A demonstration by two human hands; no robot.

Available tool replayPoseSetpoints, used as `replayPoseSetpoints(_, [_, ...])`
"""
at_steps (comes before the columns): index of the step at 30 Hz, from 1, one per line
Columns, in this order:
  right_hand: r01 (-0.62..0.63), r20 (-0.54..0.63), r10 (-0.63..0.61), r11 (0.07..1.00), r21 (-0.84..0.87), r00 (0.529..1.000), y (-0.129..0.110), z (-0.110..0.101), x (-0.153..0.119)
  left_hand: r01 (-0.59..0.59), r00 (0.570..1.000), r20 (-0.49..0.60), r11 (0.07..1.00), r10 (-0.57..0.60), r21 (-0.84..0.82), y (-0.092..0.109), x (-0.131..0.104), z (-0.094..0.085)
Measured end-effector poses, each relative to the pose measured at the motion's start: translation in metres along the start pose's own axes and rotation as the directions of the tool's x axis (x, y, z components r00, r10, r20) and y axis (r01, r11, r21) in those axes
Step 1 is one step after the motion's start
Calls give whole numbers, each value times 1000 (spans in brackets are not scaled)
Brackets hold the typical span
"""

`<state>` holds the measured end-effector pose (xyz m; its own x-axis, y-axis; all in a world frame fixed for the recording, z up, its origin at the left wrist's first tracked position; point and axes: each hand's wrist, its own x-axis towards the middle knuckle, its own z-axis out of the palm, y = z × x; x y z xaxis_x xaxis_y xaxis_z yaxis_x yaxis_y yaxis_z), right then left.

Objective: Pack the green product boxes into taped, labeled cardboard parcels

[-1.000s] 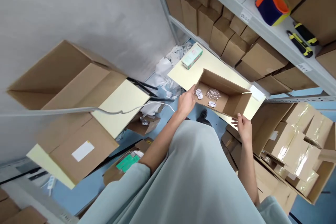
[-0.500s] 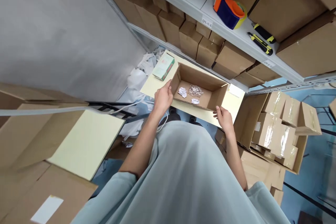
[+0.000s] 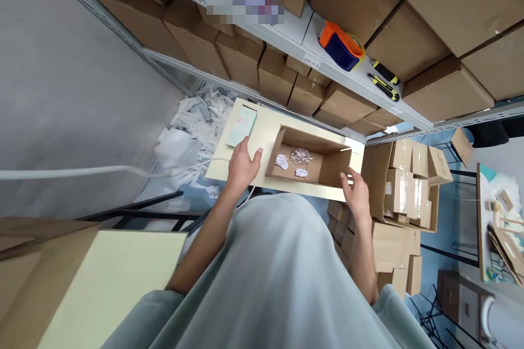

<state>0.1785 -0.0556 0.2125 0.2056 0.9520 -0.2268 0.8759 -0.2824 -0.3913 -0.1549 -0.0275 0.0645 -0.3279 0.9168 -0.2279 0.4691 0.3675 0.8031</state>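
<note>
An open cardboard box (image 3: 282, 144) stands on the pale yellow table (image 3: 262, 114) in front of me. Inside it lie two crumpled paper wads (image 3: 281, 161) and a clump of crinkled clear plastic (image 3: 301, 155). My left hand (image 3: 243, 164) is over the table, left of the box and apart from it, its thumb and fingers spread. Just beyond its fingertips is a small pale green carton (image 3: 242, 126). My right hand (image 3: 356, 192) is at the box's near right corner, fingers loosely apart; whether they touch the cardboard I cannot tell.
Behind the table runs a shelf (image 3: 278, 38) with cardboard boxes, an orange and blue tape dispenser (image 3: 341, 46) and two box cutters (image 3: 383, 86). Packed cartons (image 3: 403, 185) stand at right. White scraps (image 3: 196, 120) heap at left, where a white cable (image 3: 135, 169) crosses.
My left hand has let go of the box's left end and moved left toward the green carton, fingers spreading. My right hand stays near the right corner. The camera view has shifted.
</note>
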Motion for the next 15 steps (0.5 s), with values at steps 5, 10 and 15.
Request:
replayPoseSetpoints(5, [15, 51, -21, 994, 111, 998, -48, 18, -18, 283, 959, 32, 959, -282, 0, -17, 44, 16])
replayPoseSetpoints(10, [-6, 59, -1, 994, 111, 998, -71, 30, -43, 526, 849, 21, 848, -528, 69, -34, 87, 38])
replayPoseSetpoints(15, [-113, 16, 112, 987, 112, 994, -67, 22, -71, 453, 891, -24, 889, -453, 72, -60, 103, 39])
